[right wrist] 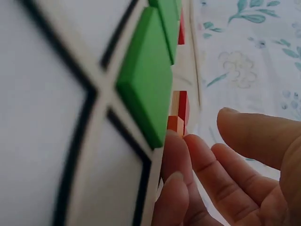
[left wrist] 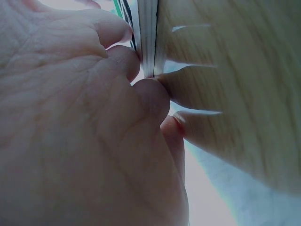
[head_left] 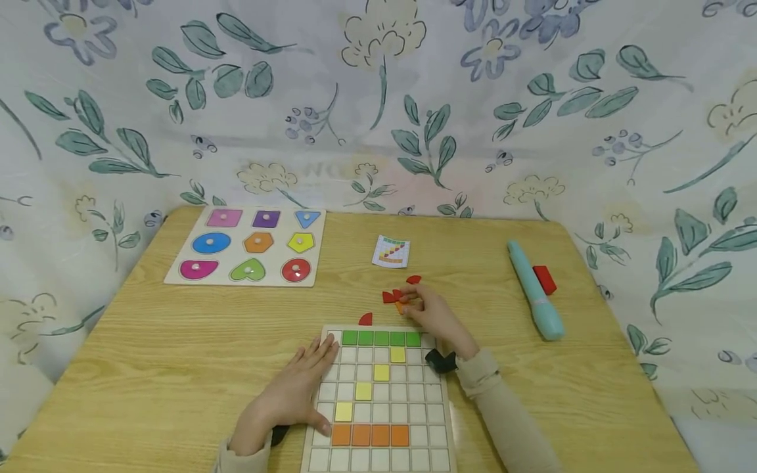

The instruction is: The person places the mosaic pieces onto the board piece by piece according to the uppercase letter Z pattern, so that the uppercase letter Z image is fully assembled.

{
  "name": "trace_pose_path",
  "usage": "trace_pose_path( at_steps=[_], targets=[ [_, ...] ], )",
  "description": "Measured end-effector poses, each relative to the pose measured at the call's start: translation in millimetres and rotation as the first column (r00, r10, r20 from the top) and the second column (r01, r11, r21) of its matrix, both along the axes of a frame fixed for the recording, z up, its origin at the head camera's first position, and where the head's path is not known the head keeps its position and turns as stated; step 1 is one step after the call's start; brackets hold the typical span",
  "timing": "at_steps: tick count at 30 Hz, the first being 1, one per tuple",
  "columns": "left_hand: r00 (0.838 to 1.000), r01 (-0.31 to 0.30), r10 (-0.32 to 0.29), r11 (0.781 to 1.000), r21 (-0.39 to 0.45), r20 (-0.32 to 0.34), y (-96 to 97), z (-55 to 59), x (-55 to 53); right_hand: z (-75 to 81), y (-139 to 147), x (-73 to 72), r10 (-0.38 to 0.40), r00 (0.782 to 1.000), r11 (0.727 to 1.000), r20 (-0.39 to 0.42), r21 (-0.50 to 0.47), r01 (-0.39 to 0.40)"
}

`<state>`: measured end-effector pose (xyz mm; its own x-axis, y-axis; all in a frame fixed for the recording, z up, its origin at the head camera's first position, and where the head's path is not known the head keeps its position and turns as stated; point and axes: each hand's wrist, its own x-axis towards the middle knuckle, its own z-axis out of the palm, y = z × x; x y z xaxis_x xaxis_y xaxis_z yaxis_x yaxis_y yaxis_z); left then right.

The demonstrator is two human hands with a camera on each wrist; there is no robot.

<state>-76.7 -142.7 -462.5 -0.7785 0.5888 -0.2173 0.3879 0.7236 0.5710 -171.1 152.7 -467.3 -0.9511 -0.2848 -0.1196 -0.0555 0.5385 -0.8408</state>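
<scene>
My left hand point(head_left: 292, 391) lies spread along the left edge of a wooden grid board point(head_left: 426, 394), fingers straight. Its palm fills much of the left wrist view. Green squares point(head_left: 382, 338), yellow squares point(head_left: 363, 391) and orange squares point(head_left: 371, 435) sit in the board's cells. Beyond the far edge, my right hand point(head_left: 434, 315) reaches over small loose pieces: an orange piece point(head_left: 399, 308) at its fingertips and red pieces point(head_left: 388, 297) beside it. In the right wrist view the thumb stands apart from the fingers, which are close to the orange piece point(right wrist: 176, 125); nothing is pinched.
A red quarter-circle point(head_left: 366, 319) lies against the board's far edge, another red piece point(head_left: 414, 280) farther back. Behind them is a pattern card point(head_left: 391, 252). A shape puzzle point(head_left: 269, 253) occupies the back left. On the right lie a turquoise tapered object point(head_left: 535, 289) and a red block point(head_left: 545, 280).
</scene>
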Motion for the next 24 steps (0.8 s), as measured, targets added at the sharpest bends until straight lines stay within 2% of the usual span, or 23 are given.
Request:
trace_pose_path(
  at_steps=[5,12,19,24],
  targets=[
    [1.0,-0.01,0.01,1.0,-0.001,-0.01,-0.1,0.3,0.2,2.0,3,7.2,0.005,0.998,0.999,-0.056,0.052,-0.002],
    [1.0,0.004,-0.004,1.0,-0.004,-0.012,1.3,0.0,0.7,-1.0,9,6.4,-0.052,0.993,0.98,-0.108,0.187,0.072],
    [1.0,-0.001,0.001,1.0,0.003,-0.007,1.8,1.7,1.5,-5.4,24,6.3,-0.125,0.989,0.971,-0.085,0.193,0.139],
    [1.0,-0.007,0.007,1.0,0.013,-0.001,0.3,2.2,1.7,-6.0,37,10.8,-0.137,0.987,0.973,-0.082,0.177,0.15]
  ],
)
